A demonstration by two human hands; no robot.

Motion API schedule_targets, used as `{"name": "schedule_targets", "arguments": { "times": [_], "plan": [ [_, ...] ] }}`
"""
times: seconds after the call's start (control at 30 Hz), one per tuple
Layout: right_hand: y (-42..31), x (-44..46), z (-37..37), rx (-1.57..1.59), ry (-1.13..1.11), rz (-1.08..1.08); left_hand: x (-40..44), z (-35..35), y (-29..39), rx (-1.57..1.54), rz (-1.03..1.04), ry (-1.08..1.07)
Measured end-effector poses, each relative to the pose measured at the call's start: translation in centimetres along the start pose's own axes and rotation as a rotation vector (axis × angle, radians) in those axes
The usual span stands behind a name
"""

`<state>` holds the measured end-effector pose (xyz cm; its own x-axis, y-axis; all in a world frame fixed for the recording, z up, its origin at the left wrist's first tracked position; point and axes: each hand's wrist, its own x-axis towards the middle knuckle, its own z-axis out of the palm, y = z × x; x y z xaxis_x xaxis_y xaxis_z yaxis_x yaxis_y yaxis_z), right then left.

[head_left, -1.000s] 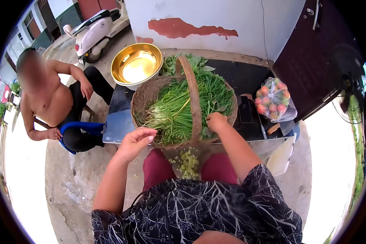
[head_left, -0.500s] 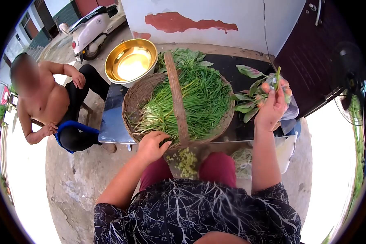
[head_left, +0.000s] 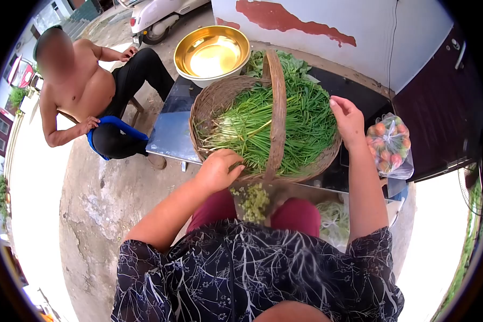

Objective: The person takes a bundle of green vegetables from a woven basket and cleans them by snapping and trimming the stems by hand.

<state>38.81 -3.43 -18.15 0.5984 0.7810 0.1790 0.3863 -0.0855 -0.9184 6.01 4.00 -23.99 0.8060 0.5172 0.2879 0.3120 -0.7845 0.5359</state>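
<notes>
A wicker basket (head_left: 212, 91) with a thick wooden handle (head_left: 277, 118) stands on the dark table, heaped with long green stalks (head_left: 247, 131). Broad green leaves (head_left: 292, 70) lie at its far side. My left hand (head_left: 218, 169) is at the near left rim, fingers curved and thumb apart, with nothing seen in it. Over the right rim is my right hand (head_left: 350, 122), thumb and fingers partly bent beside the greens. I see nothing in its grasp, and its fingers look apart.
A gold-coloured basin (head_left: 212, 51) sits at the table's (head_left: 172, 131) back left. To the right is a clear bag of round reddish produce (head_left: 389, 142). A person (head_left: 86, 80) sits on the left. Pale green scraps (head_left: 254, 201) lie below, between my knees. A scooter (head_left: 161, 16) stands behind.
The leafy sprig has left my right hand, which has moved from beside the bag to the basket's right rim. My left hand stays by the near rim. The whole view has shifted.
</notes>
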Motion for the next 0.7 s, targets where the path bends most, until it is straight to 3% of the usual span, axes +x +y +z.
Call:
{"name": "schedule_targets", "arguments": {
  "times": [0.1,0.17,0.23,0.37,0.47,0.63,0.7],
  "plan": [
    [-4.6,-5.1,4.2,0.472,-0.471,-0.007,-0.6,0.0,-0.2,0.06,0.117,0.013],
    [-7.6,-8.0,6.5,0.746,-0.55,0.068,-0.8,0.0,0.6,0.276,0.299,-0.073],
    [-8.8,-8.5,8.5,0.761,-0.342,0.228,-0.8,1.2,0.0,0.384,0.326,-0.122],
    [-7.5,-6.8,9.2,0.679,-0.084,0.096,0.8,2.4,1.0,0.414,0.318,-0.165],
    [-7.1,-5.4,8.6,0.621,-0.07,0.072,2.7,4.1,0.5,0.346,0.35,-0.066],
    [-5.7,-2.9,7.2,0.549,0.023,0.03,6.0,4.1,0.0,0.331,0.343,-0.105],
    [-5.6,-2.9,6.9,0.54,0.035,0.027,7.5,2.9,0.0,-0.053,0.3,-0.016]
  ]
}}
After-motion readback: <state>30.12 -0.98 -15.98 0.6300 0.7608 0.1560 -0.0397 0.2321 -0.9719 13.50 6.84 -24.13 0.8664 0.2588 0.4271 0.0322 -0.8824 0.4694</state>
